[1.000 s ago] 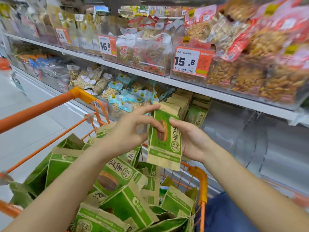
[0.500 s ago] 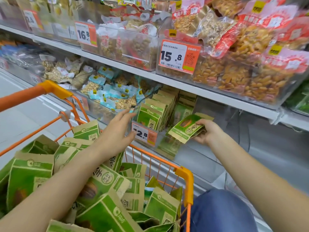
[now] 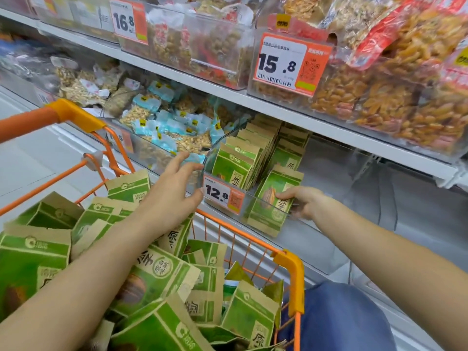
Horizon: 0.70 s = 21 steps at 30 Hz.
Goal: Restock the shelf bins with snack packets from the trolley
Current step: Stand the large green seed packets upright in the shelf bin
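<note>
Right hand (image 3: 302,202) is gripping a green-and-kraft paper snack packet (image 3: 272,201) inside the clear plastic shelf bin (image 3: 301,225). Left hand (image 3: 174,191) is hovering wide, fingers spread, at the bin's left corner.

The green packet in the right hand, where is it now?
In the head view, the green packet stands inside the clear bin, right of the 12.8 tag, pinched by the right hand.

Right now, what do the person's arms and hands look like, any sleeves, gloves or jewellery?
Both forearms are bare, with no sleeves in view. The left hand and right hand wear no gloves, and no rings, watch or bracelet show.
</note>
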### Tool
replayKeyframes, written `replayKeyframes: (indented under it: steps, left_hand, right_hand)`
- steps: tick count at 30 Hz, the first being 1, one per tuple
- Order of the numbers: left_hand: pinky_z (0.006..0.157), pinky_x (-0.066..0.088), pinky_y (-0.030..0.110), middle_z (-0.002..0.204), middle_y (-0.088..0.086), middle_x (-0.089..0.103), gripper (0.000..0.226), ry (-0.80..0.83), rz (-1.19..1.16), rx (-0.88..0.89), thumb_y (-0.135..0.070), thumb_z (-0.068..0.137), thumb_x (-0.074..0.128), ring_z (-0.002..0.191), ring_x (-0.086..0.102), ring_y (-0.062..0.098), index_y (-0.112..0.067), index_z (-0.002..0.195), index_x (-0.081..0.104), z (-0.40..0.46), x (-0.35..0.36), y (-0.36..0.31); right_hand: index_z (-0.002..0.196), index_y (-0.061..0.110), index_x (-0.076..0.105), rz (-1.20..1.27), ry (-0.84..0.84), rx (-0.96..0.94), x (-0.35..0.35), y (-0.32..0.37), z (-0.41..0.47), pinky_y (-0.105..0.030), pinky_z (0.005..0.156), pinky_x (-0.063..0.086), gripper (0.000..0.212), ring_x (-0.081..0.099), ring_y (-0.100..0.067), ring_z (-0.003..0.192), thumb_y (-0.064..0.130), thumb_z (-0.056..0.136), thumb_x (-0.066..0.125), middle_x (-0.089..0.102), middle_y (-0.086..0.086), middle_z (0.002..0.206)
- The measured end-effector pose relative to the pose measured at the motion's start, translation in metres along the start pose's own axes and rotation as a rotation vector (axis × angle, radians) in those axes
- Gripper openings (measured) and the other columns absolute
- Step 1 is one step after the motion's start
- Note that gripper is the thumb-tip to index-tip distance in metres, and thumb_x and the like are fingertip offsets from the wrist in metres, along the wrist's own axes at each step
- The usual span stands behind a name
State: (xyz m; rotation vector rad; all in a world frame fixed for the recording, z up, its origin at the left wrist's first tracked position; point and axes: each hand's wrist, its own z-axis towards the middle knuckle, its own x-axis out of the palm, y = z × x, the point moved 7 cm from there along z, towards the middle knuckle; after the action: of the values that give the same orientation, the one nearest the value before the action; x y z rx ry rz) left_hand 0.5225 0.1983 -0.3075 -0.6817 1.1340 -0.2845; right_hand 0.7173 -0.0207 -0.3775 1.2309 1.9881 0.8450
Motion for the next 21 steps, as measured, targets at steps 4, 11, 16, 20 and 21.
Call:
replayKeyframes:
  steps: [4,11,16,20,21]
  left_hand:
    - [0.101,0.044,0.043,0.158,-0.008,0.009,0.043,-0.002,0.019,0.017,-0.031,0.093,0.055,0.14,0.028,0.017,-0.029,0.135,0.044,0.0,0.001,-0.001]
    - [0.096,0.045,0.04,0.156,-0.012,0.009,0.044,-0.011,0.065,0.064,-0.032,0.093,0.054,0.134,0.034,0.013,-0.031,0.135,0.043,-0.001,0.002,-0.009]
    - [0.09,0.046,0.036,0.157,-0.011,0.009,0.044,-0.014,0.083,0.079,-0.032,0.094,0.054,0.128,0.039,0.013,-0.029,0.136,0.043,0.0,0.001,-0.011]
    - [0.089,0.046,0.036,0.157,-0.011,0.009,0.043,-0.014,0.11,0.102,-0.032,0.093,0.054,0.129,0.038,0.012,-0.028,0.135,0.045,0.0,0.002,-0.012]
    - [0.091,0.045,0.037,0.157,-0.011,0.009,0.043,-0.013,0.115,0.105,-0.032,0.093,0.054,0.131,0.036,0.012,-0.028,0.135,0.045,0.0,0.002,-0.012]
  right_hand:
    - [0.089,0.0,0.053,-0.002,-0.128,-0.147,-0.012,0.024,0.016,-0.028,0.037,0.048,0.02,0.058,-0.023,0.064,-0.013,0.079,0.065,0.061,-0.015,0.084]
    - [0.083,0.011,0.056,0.012,-0.344,-0.25,-0.026,0.037,0.064,-0.049,0.089,0.052,0.034,0.065,-0.032,0.097,0.008,0.066,0.085,0.068,-0.012,0.105]
    - [0.139,-0.001,0.027,-0.171,-0.456,-0.311,-0.006,0.043,0.044,-0.036,0.084,0.051,0.096,0.056,-0.024,0.109,0.024,0.067,0.085,0.05,-0.01,0.125]
    - [0.146,-0.002,0.014,-0.286,-0.46,-0.342,0.001,0.045,0.043,-0.034,0.09,0.046,0.099,0.05,-0.031,0.122,0.016,0.074,0.079,0.041,-0.021,0.14]
    - [0.144,-0.003,0.018,-0.29,-0.396,-0.319,0.005,0.042,0.047,-0.034,0.093,0.046,0.094,0.049,-0.031,0.123,0.012,0.074,0.078,0.043,-0.02,0.139]
